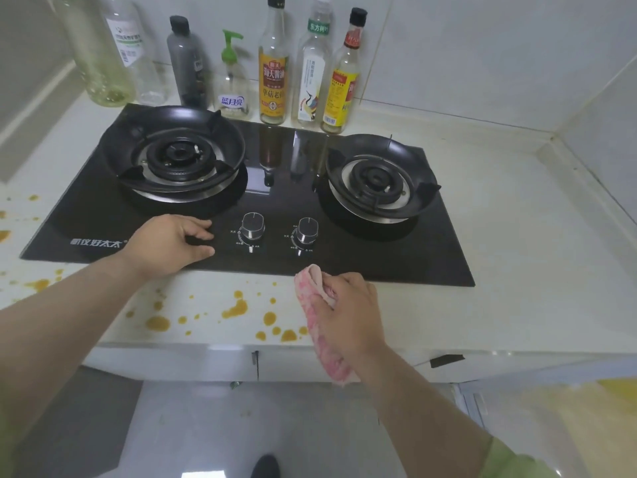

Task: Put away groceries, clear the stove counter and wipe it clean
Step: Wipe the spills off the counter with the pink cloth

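Note:
A black glass two-burner stove is set into a pale counter. My right hand grips a pink cloth and holds it against the counter's front strip, just below the stove's front edge; the cloth's tail hangs over the counter edge. Left of the cloth, orange-yellow sauce spots dot the front strip, and more orange spots lie at the far left. My left hand rests on the stove glass left of the two knobs, fingers loosely curled and holding nothing.
Several bottles stand along the back wall behind the stove: clear plastic bottles, a dark bottle, a green-pump soap bottle and three sauce bottles. White cabinet fronts sit below the counter. A tiled wall closes the right side.

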`<action>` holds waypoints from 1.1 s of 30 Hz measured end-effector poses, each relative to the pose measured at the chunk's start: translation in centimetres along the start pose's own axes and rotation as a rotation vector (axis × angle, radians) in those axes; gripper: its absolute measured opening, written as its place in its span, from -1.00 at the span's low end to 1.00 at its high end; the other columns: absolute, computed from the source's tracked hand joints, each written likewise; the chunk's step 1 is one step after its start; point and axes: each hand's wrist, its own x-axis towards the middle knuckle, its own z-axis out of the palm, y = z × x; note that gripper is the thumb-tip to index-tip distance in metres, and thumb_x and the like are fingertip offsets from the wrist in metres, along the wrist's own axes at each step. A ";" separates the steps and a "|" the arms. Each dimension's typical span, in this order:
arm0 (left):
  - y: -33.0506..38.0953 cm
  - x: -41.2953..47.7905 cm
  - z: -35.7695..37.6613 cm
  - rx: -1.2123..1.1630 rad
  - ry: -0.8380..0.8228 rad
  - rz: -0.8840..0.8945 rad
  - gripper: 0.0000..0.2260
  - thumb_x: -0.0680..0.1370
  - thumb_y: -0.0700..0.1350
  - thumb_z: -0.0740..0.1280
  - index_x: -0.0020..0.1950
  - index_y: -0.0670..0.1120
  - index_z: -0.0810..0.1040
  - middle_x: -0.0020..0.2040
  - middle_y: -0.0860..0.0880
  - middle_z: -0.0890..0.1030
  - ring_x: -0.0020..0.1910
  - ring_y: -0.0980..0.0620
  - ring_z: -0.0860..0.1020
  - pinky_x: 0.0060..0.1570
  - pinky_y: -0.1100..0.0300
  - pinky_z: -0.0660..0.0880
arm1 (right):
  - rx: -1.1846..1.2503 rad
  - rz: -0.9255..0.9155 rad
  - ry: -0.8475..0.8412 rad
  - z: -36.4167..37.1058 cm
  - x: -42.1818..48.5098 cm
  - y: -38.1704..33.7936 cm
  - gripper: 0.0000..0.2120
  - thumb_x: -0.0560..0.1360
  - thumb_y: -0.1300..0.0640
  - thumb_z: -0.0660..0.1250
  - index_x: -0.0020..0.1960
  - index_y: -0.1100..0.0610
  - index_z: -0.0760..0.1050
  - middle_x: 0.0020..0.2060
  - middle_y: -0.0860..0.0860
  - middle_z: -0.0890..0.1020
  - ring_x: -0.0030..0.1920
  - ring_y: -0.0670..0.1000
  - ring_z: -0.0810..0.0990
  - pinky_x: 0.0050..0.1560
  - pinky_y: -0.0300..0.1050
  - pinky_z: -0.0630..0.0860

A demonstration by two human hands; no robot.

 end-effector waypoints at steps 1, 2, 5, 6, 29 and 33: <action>0.0 0.0 0.0 0.004 -0.003 0.002 -0.76 0.39 -0.12 0.51 0.04 -0.05 0.68 0.24 0.05 0.58 0.22 0.11 0.51 0.22 0.27 0.32 | -0.007 -0.001 0.006 0.0 0.0 0.0 -0.69 0.55 -0.04 0.24 0.27 -0.11 0.50 0.03 -0.18 0.35 0.05 -0.11 0.25 0.06 -0.29 0.23; 0.1 0.0 -0.1 0.006 -0.002 0.004 -0.76 0.39 -0.11 0.51 0.04 -0.05 0.68 0.24 0.05 0.58 0.22 0.10 0.51 0.24 0.25 0.33 | -0.015 -0.002 0.012 0.1 0.0 0.0 -0.69 0.55 -0.04 0.24 0.28 -0.10 0.49 0.04 -0.17 0.36 0.06 -0.11 0.25 0.07 -0.28 0.24; 0.0 0.0 0.1 0.004 0.004 0.006 -0.76 0.39 -0.11 0.50 0.05 -0.05 0.68 0.24 0.03 0.58 0.22 0.10 0.51 0.25 0.25 0.33 | -0.032 0.008 0.035 0.4 0.0 0.0 -0.69 0.54 -0.05 0.25 0.27 -0.09 0.50 0.05 -0.15 0.39 0.06 -0.11 0.27 0.09 -0.27 0.28; 0.0 0.0 0.1 0.003 0.009 0.007 -0.76 0.39 -0.11 0.50 0.05 -0.05 0.68 0.25 0.03 0.58 0.22 0.10 0.51 0.23 0.28 0.32 | -0.034 0.015 0.042 0.5 0.1 0.0 -0.70 0.55 -0.05 0.25 0.26 -0.09 0.51 0.05 -0.14 0.40 0.06 -0.11 0.27 0.10 -0.27 0.28; -1.8 0.7 -1.7 0.144 -0.091 0.237 -0.71 0.46 0.02 0.41 0.18 0.05 0.62 0.31 0.13 0.51 0.32 0.13 0.42 0.28 0.18 0.36 | -0.044 0.076 0.068 7.5 -0.8 -10.4 -0.67 0.56 -0.14 0.17 0.30 -0.17 0.45 0.12 -0.14 0.42 0.13 -0.03 0.33 0.15 -0.23 0.29; -3.0 0.8 -3.1 0.120 -0.171 0.299 -0.70 0.49 -0.09 0.39 0.22 -0.05 0.60 0.35 0.04 0.48 0.34 0.08 0.41 0.34 0.25 0.26 | -0.014 0.077 0.050 7.5 -0.7 -10.5 -0.69 0.56 -0.07 0.22 0.29 -0.16 0.46 0.09 -0.17 0.40 0.10 -0.07 0.30 0.15 -0.24 0.29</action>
